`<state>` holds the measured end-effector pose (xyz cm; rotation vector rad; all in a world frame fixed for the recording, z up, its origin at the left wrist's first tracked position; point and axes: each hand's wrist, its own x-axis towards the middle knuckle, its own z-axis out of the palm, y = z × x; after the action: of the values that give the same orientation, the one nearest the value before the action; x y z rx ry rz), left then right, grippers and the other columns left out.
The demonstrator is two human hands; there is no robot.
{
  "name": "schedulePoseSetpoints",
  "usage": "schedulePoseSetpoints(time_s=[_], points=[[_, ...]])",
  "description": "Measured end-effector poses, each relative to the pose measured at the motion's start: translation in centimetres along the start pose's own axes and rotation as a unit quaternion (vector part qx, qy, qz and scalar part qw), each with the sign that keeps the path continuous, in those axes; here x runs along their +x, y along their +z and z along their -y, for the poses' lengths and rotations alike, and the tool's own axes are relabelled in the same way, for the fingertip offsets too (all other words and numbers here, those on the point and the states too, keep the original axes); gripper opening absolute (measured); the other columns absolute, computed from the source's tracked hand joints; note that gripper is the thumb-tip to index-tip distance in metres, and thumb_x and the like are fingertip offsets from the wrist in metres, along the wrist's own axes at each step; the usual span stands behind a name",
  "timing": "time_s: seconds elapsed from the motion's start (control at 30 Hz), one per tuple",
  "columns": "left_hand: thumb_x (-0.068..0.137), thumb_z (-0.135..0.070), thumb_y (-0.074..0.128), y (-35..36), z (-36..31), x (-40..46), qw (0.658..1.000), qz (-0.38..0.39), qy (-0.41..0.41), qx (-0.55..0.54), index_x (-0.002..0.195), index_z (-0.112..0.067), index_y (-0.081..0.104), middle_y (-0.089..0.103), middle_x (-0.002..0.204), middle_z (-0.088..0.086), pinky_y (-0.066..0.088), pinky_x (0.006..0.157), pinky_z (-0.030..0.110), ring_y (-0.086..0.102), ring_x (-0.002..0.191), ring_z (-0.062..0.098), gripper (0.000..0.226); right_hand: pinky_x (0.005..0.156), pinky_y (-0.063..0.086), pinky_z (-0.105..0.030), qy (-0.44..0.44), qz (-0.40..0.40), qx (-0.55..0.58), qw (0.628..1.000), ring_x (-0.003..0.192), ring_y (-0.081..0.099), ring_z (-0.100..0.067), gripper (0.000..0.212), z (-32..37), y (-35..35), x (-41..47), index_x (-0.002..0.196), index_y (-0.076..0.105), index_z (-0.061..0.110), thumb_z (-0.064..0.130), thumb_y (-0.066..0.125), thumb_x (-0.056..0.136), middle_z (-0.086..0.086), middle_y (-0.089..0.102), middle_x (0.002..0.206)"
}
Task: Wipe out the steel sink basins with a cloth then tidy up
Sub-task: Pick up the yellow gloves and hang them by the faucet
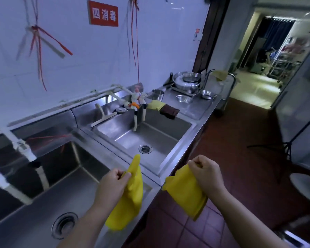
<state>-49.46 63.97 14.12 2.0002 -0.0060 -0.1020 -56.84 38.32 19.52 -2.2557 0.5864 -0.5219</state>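
item: yellow cloth (pixel 131 199), held in two parts or as two pieces; cannot tell whether joined below the hands. one part hanging over the front rim of the steel sink (pixel 175 156), the other just right of that rim, out over the red floor tiles (pixel 222 176).
left hand (pixel 113 183): fingers curled, pinching the upper edge of the left part.
right hand (pixel 207 173): fingers curled, clamped on the upper corner of the right part.
far basin (pixel 150 138): beyond the rim, drain open, looks dry and bare. near basin (pixel 48 194): left of it, darker.
also by the sink: second yellow cloth and brown cloth (pixel 169 111) draped on the far right rim; steel bowls (pixel 186 83) beyond.
step judged in hand: folding or sorting the cloth for tidying.
handling notes: match corners before folding; keep the right part off the floor; bring both back over the sink rim; lay flat beside the draped cloths.
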Motion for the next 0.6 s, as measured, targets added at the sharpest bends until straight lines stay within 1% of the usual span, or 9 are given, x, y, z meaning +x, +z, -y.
schedulePoseSetpoints(time_s=[0.13,0.27,0.33,0.43,0.53,0.6], points=[[0.085,-0.028,0.064,7.3,-3.5,2.2,0.999,-0.008,-0.025,-0.028,0.07,-0.015,0.061,0.048,0.049,-0.006,0.032,0.05,0.03,0.045,0.05,0.013,0.02,0.058,0.045,-0.032,0.0,0.032,-0.019,0.999,0.064,0.055,-0.007,0.026,-4.5,-3.6,6.8,0.059,0.056,0.025,0.025,0.064,0.084,0.008,0.06,0.065],[0.085,-0.025,0.065,12.6,-6.0,4.7,0.998,-0.027,-0.045,-0.037,0.072,-0.01,0.062,0.046,0.05,-0.005,0.031,0.05,0.03,0.042,0.049,0.015,0.021,0.057,0.045,-0.033,-0.003,0.063,-0.031,0.998,0.062,0.055,-0.01,0.023,-8.1,-5.6,13.2,0.061,0.058,0.022,0.025,0.064,0.083,0.006,0.06,0.064],[0.084,-0.024,0.066,14.3,-6.6,6.3,0.997,-0.039,-0.061,-0.033,0.068,-0.011,0.061,0.046,0.048,-0.006,0.03,0.05,0.031,0.042,0.048,0.015,0.021,0.056,0.045,-0.031,0.004,0.085,-0.03,0.996,0.06,0.053,-0.01,0.022,-9.8,-5.7,15.8,0.062,0.058,0.021,0.025,0.064,0.083,0.005,0.059,0.063],[0.083,-0.027,0.065,16.7,-7.7,9.3,0.996,-0.046,-0.076,-0.007,0.066,-0.015,0.06,0.051,0.051,-0.004,0.031,0.05,0.03,0.045,0.051,0.014,0.021,0.05,0.039,-0.026,0.015,0.106,-0.024,0.994,0.053,0.047,-0.006,0.023,-11.9,-5.4,19.8,0.061,0.057,0.019,0.024,0.064,0.082,0.004,0.057,0.06],[0.083,-0.026,0.066,19.2,-8.7,13.2,0.996,-0.052,-0.077,-0.01,0.064,-0.016,0.058,0.051,0.052,-0.004,0.033,0.05,0.03,0.045,0.05,0.014,0.023,0.05,0.039,-0.027,0.011,0.119,-0.023,0.993,0.053,0.049,-0.007,0.024,-13.4,-4.8,24.0,0.06,0.057,0.02,0.025,0.064,0.082,0.004,0.058,0.06],[0.082,-0.026,0.066,21.1,-9.3,16.0,0.996,-0.052,-0.074,-0.011,0.062,-0.017,0.056,0.05,0.049,-0.004,0.033,0.05,0.029,0.045,0.049,0.013,0.025,0.05,0.038,-0.027,0.003,0.125,-0.02,0.992,0.052,0.048,-0.006,0.025,-13.8,-4.2,27.1,0.059,0.056,0.02,0.024,0.065,0.082,0.004,0.058,0.06]])
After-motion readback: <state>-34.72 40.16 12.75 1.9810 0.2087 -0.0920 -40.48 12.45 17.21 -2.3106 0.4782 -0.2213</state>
